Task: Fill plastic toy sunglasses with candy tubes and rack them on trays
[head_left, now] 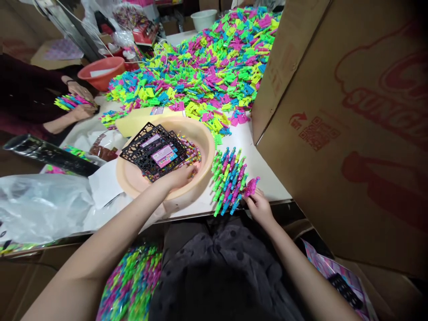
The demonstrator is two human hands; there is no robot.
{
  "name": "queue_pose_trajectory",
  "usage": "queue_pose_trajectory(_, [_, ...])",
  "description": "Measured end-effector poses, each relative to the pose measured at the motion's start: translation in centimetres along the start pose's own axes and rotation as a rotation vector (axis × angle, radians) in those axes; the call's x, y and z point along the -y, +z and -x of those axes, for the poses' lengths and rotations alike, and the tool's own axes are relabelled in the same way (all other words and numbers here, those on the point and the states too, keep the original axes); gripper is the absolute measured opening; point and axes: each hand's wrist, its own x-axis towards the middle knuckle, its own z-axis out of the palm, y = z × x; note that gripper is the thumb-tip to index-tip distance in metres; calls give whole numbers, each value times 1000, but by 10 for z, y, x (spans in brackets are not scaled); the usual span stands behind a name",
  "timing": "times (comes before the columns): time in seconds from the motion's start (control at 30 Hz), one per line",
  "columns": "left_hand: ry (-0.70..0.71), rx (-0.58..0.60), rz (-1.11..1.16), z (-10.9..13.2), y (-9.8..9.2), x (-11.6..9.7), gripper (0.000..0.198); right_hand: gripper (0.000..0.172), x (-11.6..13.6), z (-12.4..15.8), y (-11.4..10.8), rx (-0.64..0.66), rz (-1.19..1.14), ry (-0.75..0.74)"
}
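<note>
Lap, one: dark clothing with darker spots, below the tabletop edge.

Bag of toys, one: multicoloured, under the tabletop, left of the lap.

Right hand, one: at the near edge of the tabletop, fingers bent and drawn together on the right side of the bundle, beside its pink piece; exact pinch point cannot be told.

Bundle, one: rows of green, blue, pink and yellow toys, at the near edge of the tabletop, just right of the basin.

Left hand, one: inside the basin, fingers partly curled and lowered to the candies; whether any is held cannot be told.

Basin, one: peach, round.

Candies, many: small, mixed colours, lying in the basin.

Racks, several: black, openwork, overlapping, over the candies; labels on top.

Plastic bag, one: clear, at left.

Carton, one: brown, red print, tall, at right.

Co-worker's hands, two: at left, around a second bundle.

Heap, one: loose toys, broad, beyond the basin.

Red basin, one: left of the heap.

White bowl, one: at the back.
</note>
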Motion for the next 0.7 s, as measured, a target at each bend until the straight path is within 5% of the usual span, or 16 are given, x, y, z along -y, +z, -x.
queue_pose_trajectory(0.23, [-33, -23, 29, -1, -1, -1, 31, 19, 0, -1, -2, 33, 31, -12])
queue_pose_trajectory(0.43, [-75, -68, 71, 3, 0, -5, 48, 19, -3, 4, 0, 48, 63, -95])
queue_pose_trajectory(0.7, [-160, -347, 144, 18, -26, -4, 62, 19, 4, 4, 4, 27, 124, -143])
